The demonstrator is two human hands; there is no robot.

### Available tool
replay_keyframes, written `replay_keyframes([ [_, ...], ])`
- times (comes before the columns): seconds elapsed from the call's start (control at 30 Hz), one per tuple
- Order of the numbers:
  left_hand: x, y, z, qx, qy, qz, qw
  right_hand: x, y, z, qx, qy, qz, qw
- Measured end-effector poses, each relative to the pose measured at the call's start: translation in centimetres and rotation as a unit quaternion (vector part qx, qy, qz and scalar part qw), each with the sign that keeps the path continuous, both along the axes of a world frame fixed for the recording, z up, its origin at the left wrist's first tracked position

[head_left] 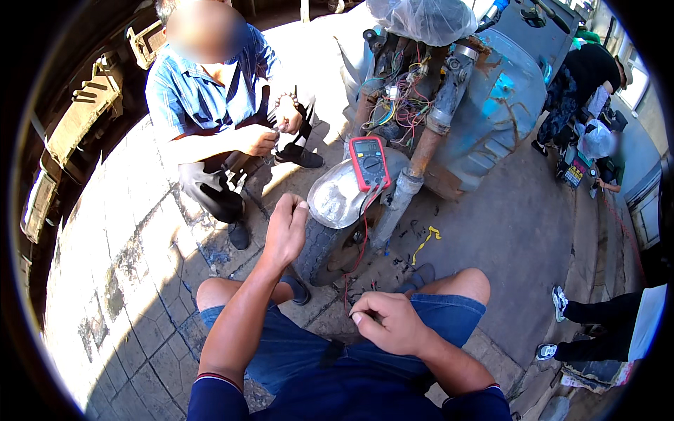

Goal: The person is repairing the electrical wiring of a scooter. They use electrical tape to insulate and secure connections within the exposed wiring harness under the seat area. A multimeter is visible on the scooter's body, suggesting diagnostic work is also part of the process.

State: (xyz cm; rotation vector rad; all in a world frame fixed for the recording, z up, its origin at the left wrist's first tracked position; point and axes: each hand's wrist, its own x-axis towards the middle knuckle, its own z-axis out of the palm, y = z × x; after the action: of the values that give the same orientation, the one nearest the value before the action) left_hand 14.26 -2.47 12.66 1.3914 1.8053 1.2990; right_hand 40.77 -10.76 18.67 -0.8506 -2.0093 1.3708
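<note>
A red-framed multimeter [370, 165] rests on the silvery front fender [337, 196] of a three-wheeled motorcycle, its screen facing me. From its lower end a red test lead [364, 242] hangs past the tyre [316, 249] down to my right hand [390, 323]. That hand is closed above my lap, with the lead reaching its fingertips and a small dark piece showing there. My left hand [284, 228] is raised beside the fender, fingers pinched together; what they hold, if anything, is hidden. Above the meter, a tangle of coloured wires [404, 98] spills out between the fork legs [426, 147].
Facing me at left, a person in a blue shirt [210, 105] squats, hands together. A yellow strip [425, 242] and dark scraps lie on the ground by the wheel. At right stand another person's legs [597, 323]; more people work near the wall [642, 119].
</note>
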Motion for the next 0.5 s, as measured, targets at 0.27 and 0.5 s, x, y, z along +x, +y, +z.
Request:
replay_keyframes([
  [0.27, 2.6, 7.8, 0.6, 0.087, 0.197, -0.065, 0.974, 2.8, 1.7, -7.0, -0.073, -0.016, -0.074, 0.994],
  [0.5, 3.8, 9.6, -0.1, 0.119, 0.224, -0.127, 0.959, 4.2, 2.4, -10.0, -0.233, 0.076, -0.108, 0.964],
])
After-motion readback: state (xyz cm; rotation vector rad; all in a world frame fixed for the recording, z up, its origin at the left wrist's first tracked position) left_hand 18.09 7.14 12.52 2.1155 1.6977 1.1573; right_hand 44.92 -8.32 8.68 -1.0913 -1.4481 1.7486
